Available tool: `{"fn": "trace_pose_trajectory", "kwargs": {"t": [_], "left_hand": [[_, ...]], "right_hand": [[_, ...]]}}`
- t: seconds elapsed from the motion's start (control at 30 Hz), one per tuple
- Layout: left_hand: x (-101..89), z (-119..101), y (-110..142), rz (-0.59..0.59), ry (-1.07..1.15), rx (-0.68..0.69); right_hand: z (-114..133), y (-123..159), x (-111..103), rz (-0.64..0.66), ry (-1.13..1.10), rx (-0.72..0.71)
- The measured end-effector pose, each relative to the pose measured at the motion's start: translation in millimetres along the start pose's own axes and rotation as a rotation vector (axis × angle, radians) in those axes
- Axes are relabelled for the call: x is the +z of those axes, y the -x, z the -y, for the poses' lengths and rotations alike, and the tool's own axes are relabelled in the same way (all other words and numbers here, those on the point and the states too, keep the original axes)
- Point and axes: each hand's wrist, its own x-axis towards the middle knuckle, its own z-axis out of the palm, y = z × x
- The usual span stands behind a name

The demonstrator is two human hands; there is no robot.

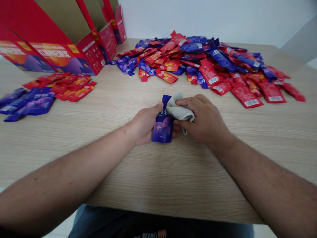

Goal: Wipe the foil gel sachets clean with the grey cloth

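Note:
A purple pouch (162, 129) with white lettering is held upright over the middle of the table by my left hand (145, 124), thumb on its left edge and fingers behind it. My right hand (204, 117) is closed on a folded pale grey cloth (180, 110). The cloth lies against the pouch's upper right part and hides some of its print. Fingertips of my left hand show past the pouch's right edge, below the cloth.
A large heap of red and purple pouches (173, 62) spreads along the table's back. At the left lie red pouches (71, 86) and purple pouches (32, 102) in smaller groups. Behind them stand several open red cartons (89, 54). The table's front edge (173, 216) is near my lap.

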Motion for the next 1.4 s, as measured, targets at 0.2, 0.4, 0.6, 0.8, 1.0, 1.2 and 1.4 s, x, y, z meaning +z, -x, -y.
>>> {"fn": "trace_pose_trajectory", "kwargs": {"t": [0.2,0.4,0.6,0.8,1.0,1.2,1.4], "left_hand": [[2.3,1,2,0.034,0.061,0.049],[-5.0,-5,6,0.12,0.048,0.048],[-10.0,-11,6,0.09,0.09,0.076],[-11.7,-7,0,0.008,-0.02,0.212],[-14.3,-2,-9,-0.096,-0.114,0.463],[-19.0,3,-17,-0.082,-0.178,0.5],[-12.9,0,-12,-0.15,-0.146,0.406]], "right_hand": [[28,11,-5,0.268,-0.136,-0.134],[17,6,-9,0.138,-0.098,-0.134],[-3,-1,-9,-0.004,-0.054,-0.065],[-5,0,-8,-0.037,-0.082,-0.022],[-11,-3,-6,-0.051,-0.095,0.035],[-12,-4,-3,-0.07,-0.074,0.051],[-17,-4,-9,-0.168,-0.028,0.116]]}}
